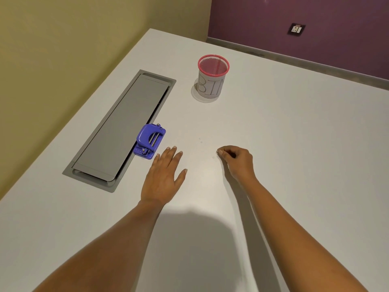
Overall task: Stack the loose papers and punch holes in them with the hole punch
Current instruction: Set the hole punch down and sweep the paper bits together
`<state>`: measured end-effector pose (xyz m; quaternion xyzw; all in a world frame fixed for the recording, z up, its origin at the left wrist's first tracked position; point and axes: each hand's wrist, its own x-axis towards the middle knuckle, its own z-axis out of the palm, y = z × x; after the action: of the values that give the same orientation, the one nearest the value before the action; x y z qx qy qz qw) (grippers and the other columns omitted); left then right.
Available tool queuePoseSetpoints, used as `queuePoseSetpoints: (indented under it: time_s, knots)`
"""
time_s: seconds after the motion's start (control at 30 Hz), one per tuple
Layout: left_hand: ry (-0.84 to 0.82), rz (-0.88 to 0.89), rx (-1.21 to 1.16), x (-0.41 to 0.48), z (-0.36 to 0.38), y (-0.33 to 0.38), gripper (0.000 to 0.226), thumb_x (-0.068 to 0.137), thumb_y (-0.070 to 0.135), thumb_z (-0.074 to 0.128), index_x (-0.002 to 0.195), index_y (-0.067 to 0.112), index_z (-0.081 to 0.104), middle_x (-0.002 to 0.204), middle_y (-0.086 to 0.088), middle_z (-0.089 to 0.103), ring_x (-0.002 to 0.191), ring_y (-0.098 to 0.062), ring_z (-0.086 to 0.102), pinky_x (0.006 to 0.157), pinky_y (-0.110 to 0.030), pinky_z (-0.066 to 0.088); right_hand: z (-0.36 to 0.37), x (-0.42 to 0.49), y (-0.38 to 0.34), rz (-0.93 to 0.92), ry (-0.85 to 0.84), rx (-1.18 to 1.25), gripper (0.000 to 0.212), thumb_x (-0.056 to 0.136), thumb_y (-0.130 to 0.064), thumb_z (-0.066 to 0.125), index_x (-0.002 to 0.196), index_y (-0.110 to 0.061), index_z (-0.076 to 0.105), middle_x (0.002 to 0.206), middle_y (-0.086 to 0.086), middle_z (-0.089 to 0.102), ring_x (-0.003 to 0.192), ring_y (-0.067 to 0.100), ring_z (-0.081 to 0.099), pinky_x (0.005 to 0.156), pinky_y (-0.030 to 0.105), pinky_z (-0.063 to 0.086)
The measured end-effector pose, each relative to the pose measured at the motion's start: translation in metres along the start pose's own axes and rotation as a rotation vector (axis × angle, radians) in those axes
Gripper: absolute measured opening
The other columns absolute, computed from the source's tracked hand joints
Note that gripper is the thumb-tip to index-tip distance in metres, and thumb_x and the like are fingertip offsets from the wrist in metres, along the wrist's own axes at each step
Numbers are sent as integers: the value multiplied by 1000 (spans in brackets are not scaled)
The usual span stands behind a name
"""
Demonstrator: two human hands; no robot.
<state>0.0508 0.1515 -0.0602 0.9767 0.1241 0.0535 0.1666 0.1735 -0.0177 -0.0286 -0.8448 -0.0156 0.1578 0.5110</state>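
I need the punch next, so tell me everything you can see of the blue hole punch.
The blue hole punch looks like glossy plastic with metal pins and rivets. It seems tipped on its side, its inner rods showing. It lies across the edge of the grey cable hatch, partly on the white table. Nothing holds it; the left hand lies flat just beside it.

White table (273,127) with a grey hatch cover (122,129) set flush into its left part. Blue hole punch (149,141) lying on the cover's right edge, partly on the tabletop. Red-rimmed mesh cup (212,77) marked "BIN" standing farther back. Few tiny paper dots (201,140) scattered mid-table. Left hand (164,178) flat on the surface.
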Motion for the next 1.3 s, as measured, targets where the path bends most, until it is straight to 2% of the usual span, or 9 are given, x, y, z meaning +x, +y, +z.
queuePoseSetpoints:
  time_s: [0.17, 0.23, 0.4, 0.57, 0.73, 0.83, 1.0, 1.13, 1.3]
  knots:
    - [-2, -8, -13, 0, 0, 0, 50, 94, 37, 41, 139, 16, 38, 151, -3, 34, 141, -19, 26, 116, -34, 12, 4, -1, -4, -47, -68, -103, 6, 78, -3, 69, 84, -2, 70, 68, 0, 58, 59, 3, 54, 61, 6, 43]
    - [0, -11, -14, 0, -1, 0, 49, 94, 37, 42, 139, 16, 39, 150, -3, 35, 141, -20, 27, 116, -35, 14, 7, -2, -5, -87, -72, -180, 8, 77, -4, 71, 84, -2, 70, 74, 5, 58, 64, 10, 52, 68, 17, 45]
    - [8, -11, -19, 0, -2, 1, 49, 94, 36, 44, 138, 15, 41, 148, -4, 37, 140, -21, 30, 115, -35, 15, 13, -5, -8, -195, -83, -418, 11, 85, -4, 59, 81, 1, 68, 84, 7, 62, 73, 13, 51, 70, 22, 38]
    - [4, -15, -24, 0, -3, 2, 49, 94, 36, 44, 138, 14, 41, 149, -5, 37, 139, -21, 30, 115, -36, 16, 22, -10, -6, -210, -90, -509, 16, 84, 0, 39, 78, 3, 53, 84, 7, 40, 72, 17, 38, 71, 29, 32]
    - [-6, -21, -11, 0, -2, 1, 50, 94, 37, 41, 139, 17, 38, 150, -3, 34, 141, -19, 27, 116, -34, 13, 25, -12, -12, -255, -160, -721, 21, 94, -1, 35, 106, -1, 52, 114, 24, 49, 102, 34, 47, 80, 34, 34]
    - [-6, -21, -17, 0, -3, 1, 49, 94, 37, 41, 139, 17, 39, 150, -3, 35, 141, -19, 27, 116, -34, 14, 18, 0, -24, -94, -176, -526, 17, 92, -3, 37, 82, -7, 50, 101, 26, 60, 82, 25, 48, 70, 32, 38]
    - [-6, -22, -18, 0, -2, 1, 49, 94, 37, 41, 139, 17, 39, 150, -2, 34, 141, -19, 27, 116, -35, 15, 11, 18, -35, 248, -202, 352, 25, 87, 7, 44, 67, -8, 46, 74, 12, 59, 64, 21, 57, 77, 30, 53]
    - [-16, -29, -18, 0, -1, 0, 50, 95, 38, 39, 140, 18, 37, 151, -2, 33, 141, -18, 26, 116, -34, 15, 20, 34, -37, 194, -192, 233, 13, 80, 5, 57, 88, -4, 62, 78, 13, 61, 68, 23, 56, 65, 27, 47]
    - [-13, -35, -13, 1, 1, -1, 50, 94, 39, 39, 140, 19, 37, 151, -1, 33, 141, -18, 27, 116, -33, 15, 26, 46, -45, 21, -254, -48, 24, 73, 5, 71, 96, 0, 68, 71, 3, 53, 58, 9, 49, 47, -1, 39]
